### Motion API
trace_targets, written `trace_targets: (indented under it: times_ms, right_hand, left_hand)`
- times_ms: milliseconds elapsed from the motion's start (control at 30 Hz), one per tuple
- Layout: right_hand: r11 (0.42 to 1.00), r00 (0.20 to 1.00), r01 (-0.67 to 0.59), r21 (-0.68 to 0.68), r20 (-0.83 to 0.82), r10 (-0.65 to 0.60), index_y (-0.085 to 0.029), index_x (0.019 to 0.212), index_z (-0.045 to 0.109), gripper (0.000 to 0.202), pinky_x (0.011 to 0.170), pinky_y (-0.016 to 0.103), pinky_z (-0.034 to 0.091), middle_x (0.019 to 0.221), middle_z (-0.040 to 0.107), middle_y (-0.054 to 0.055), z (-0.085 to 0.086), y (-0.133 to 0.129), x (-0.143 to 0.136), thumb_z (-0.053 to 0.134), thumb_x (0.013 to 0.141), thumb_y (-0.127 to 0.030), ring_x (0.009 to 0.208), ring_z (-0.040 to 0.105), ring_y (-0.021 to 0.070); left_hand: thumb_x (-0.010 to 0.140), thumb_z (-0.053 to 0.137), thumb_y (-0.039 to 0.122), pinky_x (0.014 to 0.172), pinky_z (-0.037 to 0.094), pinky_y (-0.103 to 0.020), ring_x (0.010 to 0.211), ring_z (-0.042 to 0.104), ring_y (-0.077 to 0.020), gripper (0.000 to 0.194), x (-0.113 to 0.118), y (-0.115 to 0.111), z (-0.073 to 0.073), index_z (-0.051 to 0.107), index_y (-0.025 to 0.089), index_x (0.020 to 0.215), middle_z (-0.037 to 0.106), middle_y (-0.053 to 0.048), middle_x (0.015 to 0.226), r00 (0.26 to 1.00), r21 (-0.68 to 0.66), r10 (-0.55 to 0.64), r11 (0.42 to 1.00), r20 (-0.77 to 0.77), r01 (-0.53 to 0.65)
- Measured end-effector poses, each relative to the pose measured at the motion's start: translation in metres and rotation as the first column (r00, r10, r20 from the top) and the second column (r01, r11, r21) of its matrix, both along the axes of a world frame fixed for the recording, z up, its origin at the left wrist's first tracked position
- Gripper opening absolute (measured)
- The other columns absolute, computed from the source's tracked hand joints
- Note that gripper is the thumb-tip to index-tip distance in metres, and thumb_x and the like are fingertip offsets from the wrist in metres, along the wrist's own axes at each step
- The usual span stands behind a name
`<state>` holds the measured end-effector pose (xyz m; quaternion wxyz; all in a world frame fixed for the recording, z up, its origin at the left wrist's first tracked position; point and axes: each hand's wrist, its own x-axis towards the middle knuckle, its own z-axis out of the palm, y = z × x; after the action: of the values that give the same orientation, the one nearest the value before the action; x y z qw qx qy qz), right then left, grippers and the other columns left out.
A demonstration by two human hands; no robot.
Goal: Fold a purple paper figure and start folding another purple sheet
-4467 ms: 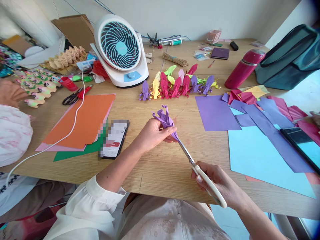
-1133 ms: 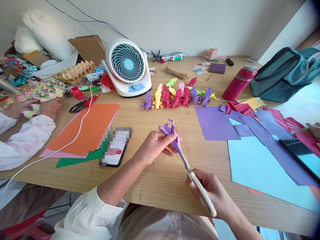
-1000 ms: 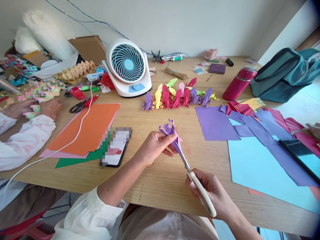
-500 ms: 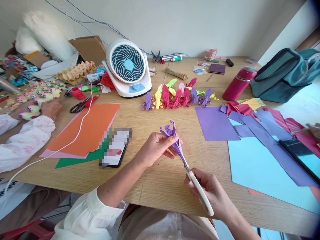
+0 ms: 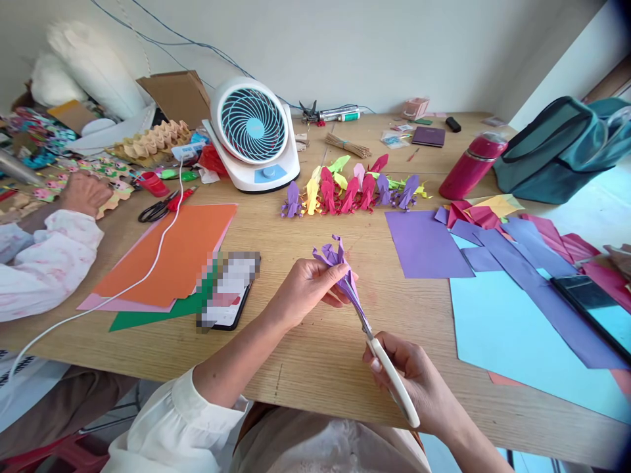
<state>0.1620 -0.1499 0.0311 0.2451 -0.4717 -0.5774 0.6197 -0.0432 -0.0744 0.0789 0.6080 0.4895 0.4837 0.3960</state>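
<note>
Left hand point(image 5: 311, 286) pinches purple paper figure point(image 5: 333, 257) mid-body; right hand point(image 5: 413, 368) grips scissors point(image 5: 393, 376), blades at its narrow end. Paper's probably light, creases easily; pinch layered middle.

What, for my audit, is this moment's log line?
Left hand: purple folded paper figure | Right hand: white handled metal scissors, blades at figure

One of the co-worker's hands point(image 5: 87, 193) has shifted left.

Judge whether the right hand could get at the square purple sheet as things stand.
Likely yes: nothing visible stands between the right hand and the sheet, though the hand holds scissors.
</note>
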Motion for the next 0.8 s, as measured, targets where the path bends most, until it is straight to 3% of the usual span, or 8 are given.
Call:
trace_targets:
  times_ms: [800]
  right_hand:
    - [1.0, 1.0, -0.001, 0.011, 0.029, 0.001, -0.018, 0.072, 0.05, 0.036, 0.053, 0.025, 0.026, 0.064, 0.039, -0.004, -0.0025, -0.0003, 0.001, 0.06, 0.089, -0.048, 0.06, 0.033, 0.0106]
  left_hand:
    - [0.085, 0.067, 0.048, 0.056, 0.058, -0.02, 0.064, 0.072, -0.0155, 0.038, -0.0013, -0.0021, 0.001, 0.077, 0.012, 0.089, 0.077, -0.008, 0.076, 1.0, 0.0, -0.005, 1.0, -0.014, 0.005]
